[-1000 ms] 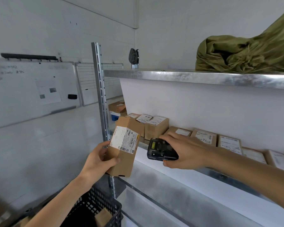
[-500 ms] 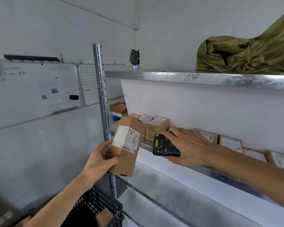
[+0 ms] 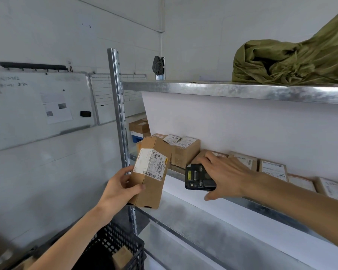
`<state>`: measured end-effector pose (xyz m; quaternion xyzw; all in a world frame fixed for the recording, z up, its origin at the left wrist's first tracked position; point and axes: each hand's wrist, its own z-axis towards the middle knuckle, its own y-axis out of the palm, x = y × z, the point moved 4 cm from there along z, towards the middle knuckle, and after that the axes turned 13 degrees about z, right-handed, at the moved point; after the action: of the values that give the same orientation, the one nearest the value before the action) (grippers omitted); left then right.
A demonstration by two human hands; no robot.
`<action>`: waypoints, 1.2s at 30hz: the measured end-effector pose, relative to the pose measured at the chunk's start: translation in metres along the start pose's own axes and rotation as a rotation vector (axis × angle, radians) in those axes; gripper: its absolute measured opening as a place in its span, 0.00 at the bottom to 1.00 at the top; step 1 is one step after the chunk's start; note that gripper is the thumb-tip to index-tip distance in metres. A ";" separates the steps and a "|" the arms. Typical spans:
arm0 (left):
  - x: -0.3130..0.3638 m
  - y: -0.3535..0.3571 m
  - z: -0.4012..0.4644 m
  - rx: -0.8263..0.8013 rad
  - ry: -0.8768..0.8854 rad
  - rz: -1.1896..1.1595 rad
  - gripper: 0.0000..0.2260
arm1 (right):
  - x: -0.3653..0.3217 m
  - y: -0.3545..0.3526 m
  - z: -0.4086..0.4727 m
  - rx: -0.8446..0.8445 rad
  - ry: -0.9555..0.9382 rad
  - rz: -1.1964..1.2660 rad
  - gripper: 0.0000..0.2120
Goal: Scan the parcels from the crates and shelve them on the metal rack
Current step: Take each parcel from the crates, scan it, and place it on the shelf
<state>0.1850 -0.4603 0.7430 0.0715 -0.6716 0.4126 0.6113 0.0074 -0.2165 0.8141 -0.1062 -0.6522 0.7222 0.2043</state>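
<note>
Left hand (image 3: 119,189) grips upright parcel (image 3: 149,173), label facing the right hand's (image 3: 225,175) held scanner (image 3: 197,177).

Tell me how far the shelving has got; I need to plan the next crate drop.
Done: several labelled parcels already sit on the middle shelf of the metal rack. In hand: the left hand grips a cardboard parcel, label facing the black scanner held by the right hand. Left: shelving this parcel, plus at least one box visible in the black crate.

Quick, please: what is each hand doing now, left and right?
Left hand: grips a parcel.
Right hand: holds a scanner.
</note>
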 end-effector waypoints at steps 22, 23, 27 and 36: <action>-0.129 0.012 -0.005 -0.129 -0.214 -0.500 0.10 | -0.110 0.123 0.039 -0.078 -0.105 0.765 0.38; -0.136 0.013 -0.004 -0.133 -0.223 -0.498 0.09 | -0.112 0.131 0.042 -0.076 -0.098 0.791 0.39; -0.161 0.020 0.008 -0.171 -0.232 -0.436 0.08 | -0.116 0.164 0.057 -0.081 -0.068 0.878 0.39; -0.207 0.049 0.068 -0.475 -0.176 -0.196 0.24 | -0.094 0.264 0.112 -0.122 0.046 1.044 0.37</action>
<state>0.1545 -0.5570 0.5438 0.0262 -0.7901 0.1745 0.5870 0.0034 -0.3756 0.5580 -0.4445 -0.5487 0.6861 -0.1751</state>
